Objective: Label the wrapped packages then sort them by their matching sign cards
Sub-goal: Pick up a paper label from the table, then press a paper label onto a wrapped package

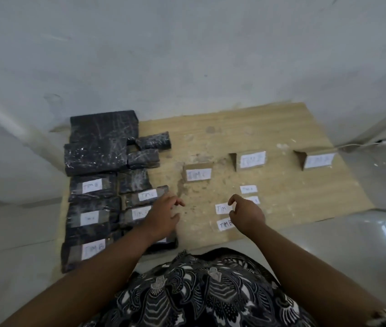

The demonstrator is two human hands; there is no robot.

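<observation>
My left hand [163, 214] was loosely spread over the black packages [91, 185] at the board's [281, 128] left. Five showed labels. My right hand [246, 213] curled at a loose label [221, 208] — whether it gripped, I couldn't tell. Four loose labels and three sign cards [198, 174] lay mid-board.

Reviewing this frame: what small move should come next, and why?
Probably the right hand pinches the loose label at its fingertips and lifts it. Several packages at the far end bear no label, and this hand holds nothing.
</observation>
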